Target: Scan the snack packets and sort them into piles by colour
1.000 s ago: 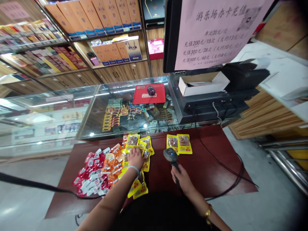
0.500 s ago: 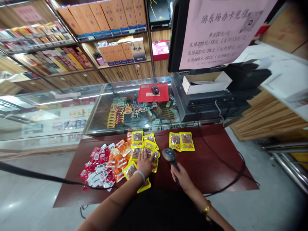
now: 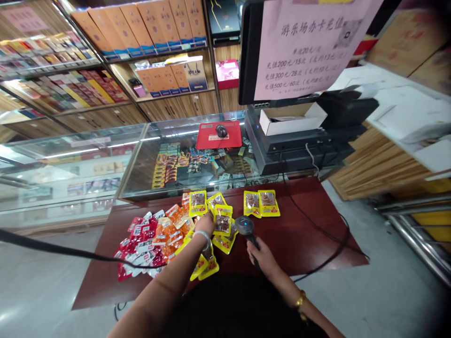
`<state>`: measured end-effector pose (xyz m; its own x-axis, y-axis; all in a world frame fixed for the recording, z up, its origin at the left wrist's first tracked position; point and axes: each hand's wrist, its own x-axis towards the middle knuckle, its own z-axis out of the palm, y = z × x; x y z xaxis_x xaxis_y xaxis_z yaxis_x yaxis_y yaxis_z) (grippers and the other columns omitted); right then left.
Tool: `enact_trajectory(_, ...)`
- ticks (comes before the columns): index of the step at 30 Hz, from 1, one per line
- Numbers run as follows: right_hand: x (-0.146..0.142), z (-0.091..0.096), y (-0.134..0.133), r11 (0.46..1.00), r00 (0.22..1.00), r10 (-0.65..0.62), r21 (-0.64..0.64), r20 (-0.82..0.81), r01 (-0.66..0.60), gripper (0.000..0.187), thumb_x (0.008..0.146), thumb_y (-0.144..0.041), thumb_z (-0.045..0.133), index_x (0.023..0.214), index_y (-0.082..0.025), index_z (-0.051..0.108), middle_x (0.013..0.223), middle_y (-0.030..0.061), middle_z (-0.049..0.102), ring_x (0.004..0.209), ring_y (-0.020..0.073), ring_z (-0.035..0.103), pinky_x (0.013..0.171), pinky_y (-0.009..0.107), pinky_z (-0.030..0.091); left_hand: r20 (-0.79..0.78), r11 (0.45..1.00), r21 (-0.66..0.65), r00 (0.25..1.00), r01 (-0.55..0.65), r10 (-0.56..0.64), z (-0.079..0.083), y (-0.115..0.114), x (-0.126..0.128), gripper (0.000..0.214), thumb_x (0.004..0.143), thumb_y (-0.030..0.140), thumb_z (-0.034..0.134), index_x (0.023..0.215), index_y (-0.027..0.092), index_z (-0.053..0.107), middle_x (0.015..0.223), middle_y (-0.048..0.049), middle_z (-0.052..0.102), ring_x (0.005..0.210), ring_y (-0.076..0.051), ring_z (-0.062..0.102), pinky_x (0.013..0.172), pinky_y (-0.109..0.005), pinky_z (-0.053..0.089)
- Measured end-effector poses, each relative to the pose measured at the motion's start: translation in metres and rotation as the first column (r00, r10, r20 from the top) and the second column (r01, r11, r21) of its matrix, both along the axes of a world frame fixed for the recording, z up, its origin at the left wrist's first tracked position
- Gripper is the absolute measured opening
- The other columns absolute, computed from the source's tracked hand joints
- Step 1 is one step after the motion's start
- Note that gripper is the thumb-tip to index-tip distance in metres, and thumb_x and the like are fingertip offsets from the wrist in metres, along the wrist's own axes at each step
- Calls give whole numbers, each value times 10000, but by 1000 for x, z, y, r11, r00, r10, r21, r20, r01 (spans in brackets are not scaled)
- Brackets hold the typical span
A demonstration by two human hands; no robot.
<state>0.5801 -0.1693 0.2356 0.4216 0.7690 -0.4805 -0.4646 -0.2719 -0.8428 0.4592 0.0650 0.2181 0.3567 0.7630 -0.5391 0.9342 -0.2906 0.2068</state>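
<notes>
My left hand pinches a yellow snack packet and holds it up beside the head of a dark barcode scanner. My right hand is wrapped round the scanner's handle. Under my left hand lies a spread of yellow packets, with orange packets and red packets further left on the dark red table. Two yellow packets lie apart, beyond the scanner.
A glass display counter runs along the table's far edge, with a red mouse pad and mouse on it. A till with a monitor and pink notice stands to the right. Cables cross the table. Shelves of boxes fill the back wall.
My left hand lay flat on the yellow packets; it has now lifted one packet and brought it right, up to the scanner head. The right hand has kept its grip.
</notes>
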Motion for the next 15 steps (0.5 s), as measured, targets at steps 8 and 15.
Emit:
enact_trajectory(8,5,3,-8,995,995,100,-11,-5,-100,475,744,-658,654,840,-214,518,509,-97,449,379,79,360,384,209,295,118,983,-153,986,-103,122,-11,-2,6,315,806,414,646,977,149,632,837,-91,730,796,-205,676,699,-270,452)
enact_trajectory(15,10,2,-12,995,996,84,-49,-14,-85,506,713,-684,660,844,-217,512,484,-106,433,368,79,334,372,208,278,165,987,-158,985,-27,53,-16,-21,29,364,752,434,706,984,160,646,991,-128,733,912,-236,686,758,-276,465)
